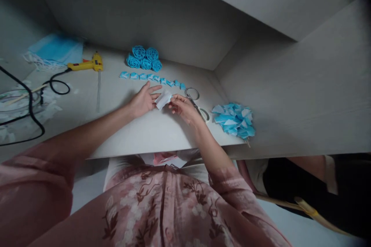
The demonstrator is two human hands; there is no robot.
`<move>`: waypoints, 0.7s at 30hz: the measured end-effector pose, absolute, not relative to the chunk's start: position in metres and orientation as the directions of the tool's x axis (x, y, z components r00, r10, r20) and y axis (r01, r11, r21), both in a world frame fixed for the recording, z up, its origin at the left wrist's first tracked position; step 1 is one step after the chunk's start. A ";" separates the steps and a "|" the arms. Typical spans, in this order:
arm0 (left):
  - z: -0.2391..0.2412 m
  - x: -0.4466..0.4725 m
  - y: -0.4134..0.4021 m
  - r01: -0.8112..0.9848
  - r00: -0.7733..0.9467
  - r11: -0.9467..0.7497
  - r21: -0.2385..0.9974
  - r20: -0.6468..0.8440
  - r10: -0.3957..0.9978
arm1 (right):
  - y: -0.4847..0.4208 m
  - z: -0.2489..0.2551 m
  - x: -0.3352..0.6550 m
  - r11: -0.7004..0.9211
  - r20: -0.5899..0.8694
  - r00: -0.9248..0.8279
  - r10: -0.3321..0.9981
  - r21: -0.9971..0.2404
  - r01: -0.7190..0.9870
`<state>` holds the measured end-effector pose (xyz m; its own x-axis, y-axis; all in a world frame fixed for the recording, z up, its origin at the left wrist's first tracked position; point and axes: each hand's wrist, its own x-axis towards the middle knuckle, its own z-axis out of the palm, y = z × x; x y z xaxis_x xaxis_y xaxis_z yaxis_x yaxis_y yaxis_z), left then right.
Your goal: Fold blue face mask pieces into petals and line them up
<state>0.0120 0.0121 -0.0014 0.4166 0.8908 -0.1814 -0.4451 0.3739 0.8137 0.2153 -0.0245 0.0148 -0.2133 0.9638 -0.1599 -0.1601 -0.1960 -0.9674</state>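
A small white piece of mask fabric [162, 100] with a faint bluish edge is held over the desk. My right hand [186, 109] pinches its right end between thumb and fingers. At its other side my left hand [143, 101] has its fingers stretched apart; the fingertips reach the piece's left edge, and whether they touch it I cannot tell. Just beyond both hands lies a row of small folded blue and white pieces [143, 76]. Scissors [205, 114] with pale handles rest beside my right wrist, partly covered by it.
Several rolled blue rosettes [145, 64] are stacked at the back. A yellow glue gun [87, 64] lies left, its black cable [30, 100] looping past a cluttered pile. Blue face masks [56, 50] sit back left. A blue and white ruffled bunch [234, 119] lies right, by the side wall.
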 end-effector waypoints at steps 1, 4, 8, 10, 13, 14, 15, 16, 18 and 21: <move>-0.003 0.012 0.011 -0.436 0.424 0.365 0.823 -0.171 0.890 | -0.024 0.012 0.216 -0.196 -0.162 -0.205 0.965 -0.967 -0.159; -0.005 0.010 0.009 -0.403 0.382 0.290 0.868 -0.129 0.915 | -0.020 0.005 0.221 -0.189 -0.159 -0.208 0.965 -0.973 -0.133; -0.004 0.008 0.009 -0.323 0.327 0.199 0.925 -0.088 0.941 | -0.014 0.003 0.227 -0.189 -0.152 -0.260 0.953 -0.974 -0.122; -0.004 0.008 0.009 -0.297 0.311 0.164 0.941 -0.067 0.948 | -0.010 0.003 0.227 -0.188 -0.148 -0.269 0.952 -0.974 -0.130; -0.005 0.008 0.008 -0.269 0.299 0.111 0.957 -0.026 0.954 | -0.004 0.002 0.222 -0.170 -0.136 -0.275 0.952 -0.980 -0.105; -0.005 0.008 0.008 -0.265 0.295 0.094 0.960 -0.012 0.956 | -0.002 0.002 0.219 -0.153 -0.122 -0.276 0.953 -0.984 -0.092; -0.006 0.008 0.008 -0.265 0.288 0.079 0.961 0.001 0.958 | 0.001 0.002 0.216 -0.125 -0.100 -0.269 0.958 -0.989 -0.080; -0.006 0.008 0.009 -0.267 0.280 0.066 0.962 0.012 0.960 | 0.003 0.001 0.212 -0.092 -0.072 -0.258 0.963 -0.993 -0.068; -0.005 0.008 0.010 -0.276 0.249 0.044 0.960 0.028 0.968 | 0.008 0.002 0.206 -0.031 -0.019 -0.241 0.970 -0.999 -0.043; -0.004 0.006 0.014 -0.297 0.186 0.039 0.954 0.018 0.982 | 0.016 0.004 0.200 0.012 0.015 -0.253 0.967 -1.000 -0.015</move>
